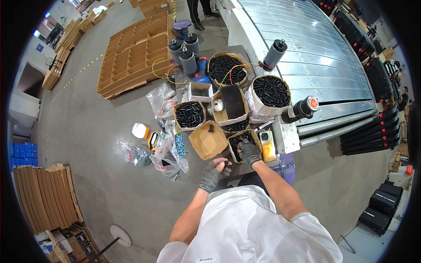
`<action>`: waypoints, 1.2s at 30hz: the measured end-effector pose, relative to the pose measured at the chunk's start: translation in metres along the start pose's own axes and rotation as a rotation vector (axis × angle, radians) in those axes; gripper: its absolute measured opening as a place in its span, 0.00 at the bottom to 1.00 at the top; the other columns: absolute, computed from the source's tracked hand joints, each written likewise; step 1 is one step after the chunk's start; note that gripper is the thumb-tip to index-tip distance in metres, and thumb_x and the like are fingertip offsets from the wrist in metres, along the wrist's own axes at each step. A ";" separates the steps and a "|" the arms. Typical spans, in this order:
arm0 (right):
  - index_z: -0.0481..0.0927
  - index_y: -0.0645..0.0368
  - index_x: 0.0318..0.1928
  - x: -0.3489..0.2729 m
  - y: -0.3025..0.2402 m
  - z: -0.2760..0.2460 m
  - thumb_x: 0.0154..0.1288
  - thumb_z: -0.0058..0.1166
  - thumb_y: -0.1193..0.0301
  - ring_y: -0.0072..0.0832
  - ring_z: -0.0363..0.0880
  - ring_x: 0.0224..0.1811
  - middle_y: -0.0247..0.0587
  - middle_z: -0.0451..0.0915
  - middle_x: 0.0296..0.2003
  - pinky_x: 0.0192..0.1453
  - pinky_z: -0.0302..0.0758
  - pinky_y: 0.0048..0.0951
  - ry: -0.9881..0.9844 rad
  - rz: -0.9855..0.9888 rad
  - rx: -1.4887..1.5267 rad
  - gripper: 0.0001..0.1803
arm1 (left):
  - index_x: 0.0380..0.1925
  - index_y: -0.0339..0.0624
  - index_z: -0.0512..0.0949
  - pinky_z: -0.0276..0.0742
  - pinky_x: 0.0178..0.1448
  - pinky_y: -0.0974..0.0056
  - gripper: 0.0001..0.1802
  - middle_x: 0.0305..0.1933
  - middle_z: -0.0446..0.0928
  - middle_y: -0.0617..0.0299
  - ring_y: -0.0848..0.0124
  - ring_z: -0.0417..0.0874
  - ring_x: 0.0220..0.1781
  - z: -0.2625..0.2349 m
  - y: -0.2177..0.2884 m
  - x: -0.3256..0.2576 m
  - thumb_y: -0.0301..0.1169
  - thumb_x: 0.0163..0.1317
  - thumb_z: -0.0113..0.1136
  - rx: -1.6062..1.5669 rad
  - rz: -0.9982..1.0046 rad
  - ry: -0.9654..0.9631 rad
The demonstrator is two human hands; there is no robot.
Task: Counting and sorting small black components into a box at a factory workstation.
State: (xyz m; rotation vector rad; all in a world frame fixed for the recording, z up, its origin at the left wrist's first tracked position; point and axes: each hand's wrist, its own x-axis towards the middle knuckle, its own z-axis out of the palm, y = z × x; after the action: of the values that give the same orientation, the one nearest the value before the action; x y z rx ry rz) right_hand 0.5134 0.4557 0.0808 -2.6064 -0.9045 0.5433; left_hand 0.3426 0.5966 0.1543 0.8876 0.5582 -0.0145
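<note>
My left hand [212, 174], in a grey glove with bare fingertips, is closed on a small black part [227, 165] near the table's front edge. My right hand [249, 153], gloved alike, reaches into a cardboard box of small dark parts [236, 141]. Its fingers are bent together among the parts, and what they hold is hidden. Left of that box stands an open cardboard box [206, 142] with one dark piece [211, 129] inside. A phone-like device with a yellow screen [267, 147] lies right of my right hand.
Boxes of black cylindrical parts [190, 115] crowd the table; another box [271, 92] sits at right. Grey motor-like cylinders [188, 63] stand behind. Plastic bags [164, 153] and a pack of blue parts [180, 144] lie left. A metal roller conveyor [315, 52] runs along the right.
</note>
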 end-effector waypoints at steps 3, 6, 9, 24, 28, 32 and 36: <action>0.78 0.52 0.34 -0.002 -0.001 -0.004 0.55 0.58 0.68 0.45 0.78 0.41 0.45 0.77 0.38 0.43 0.73 0.44 0.043 -0.012 0.044 0.06 | 0.50 0.39 0.75 0.81 0.42 0.66 0.14 0.43 0.81 0.56 0.71 0.82 0.37 0.000 0.002 -0.002 0.33 0.68 0.55 -0.048 0.015 0.002; 0.78 0.55 0.32 -0.005 0.002 -0.013 0.55 0.57 0.69 0.44 0.78 0.41 0.45 0.78 0.36 0.42 0.74 0.41 0.132 -0.067 0.158 0.05 | 0.49 0.39 0.75 0.81 0.42 0.66 0.14 0.44 0.81 0.55 0.71 0.82 0.38 -0.002 0.001 -0.001 0.33 0.67 0.55 -0.080 0.016 0.006; 0.79 0.59 0.39 -0.016 0.004 -0.026 0.60 0.57 0.67 0.34 0.79 0.35 0.42 0.81 0.32 0.41 0.75 0.31 0.102 -0.077 0.569 0.10 | 0.49 0.38 0.76 0.81 0.43 0.66 0.13 0.44 0.81 0.54 0.70 0.82 0.39 -0.002 -0.001 0.002 0.32 0.67 0.55 -0.101 0.043 0.034; 0.76 0.60 0.42 -0.073 -0.069 -0.089 0.66 0.55 0.62 0.18 0.75 0.34 0.30 0.78 0.32 0.40 0.73 0.21 -0.204 0.180 1.253 0.13 | 0.47 0.35 0.75 0.79 0.50 0.62 0.12 0.44 0.80 0.52 0.64 0.81 0.43 0.013 -0.007 0.025 0.29 0.66 0.55 -0.177 0.130 0.008; 0.77 0.59 0.41 -0.074 -0.077 -0.089 0.65 0.57 0.65 0.17 0.75 0.34 0.30 0.77 0.32 0.39 0.72 0.22 -0.197 0.247 1.321 0.11 | 0.47 0.37 0.76 0.79 0.49 0.65 0.11 0.43 0.81 0.54 0.68 0.81 0.41 0.010 -0.009 0.023 0.29 0.67 0.55 -0.256 0.096 0.006; 0.77 0.60 0.41 -0.073 -0.084 -0.076 0.64 0.57 0.69 0.20 0.75 0.34 0.32 0.78 0.33 0.39 0.73 0.23 0.090 0.101 1.043 0.09 | 0.45 0.38 0.78 0.77 0.47 0.69 0.10 0.41 0.82 0.58 0.73 0.81 0.40 0.015 -0.009 0.023 0.28 0.67 0.54 -0.245 0.097 0.056; 0.78 0.63 0.42 -0.077 -0.102 -0.089 0.63 0.55 0.74 0.28 0.78 0.37 0.40 0.78 0.34 0.43 0.74 0.27 0.251 -0.145 0.764 0.08 | 0.44 0.39 0.79 0.75 0.45 0.71 0.10 0.38 0.81 0.63 0.76 0.79 0.38 0.014 -0.009 0.021 0.29 0.67 0.55 -0.226 0.087 0.103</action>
State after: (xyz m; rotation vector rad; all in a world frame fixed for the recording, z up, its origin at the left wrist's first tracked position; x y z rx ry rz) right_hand 0.4454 0.4660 0.2204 -1.8496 -0.6286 0.4026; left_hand 0.3652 0.5850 0.1451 0.6942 0.6041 0.1715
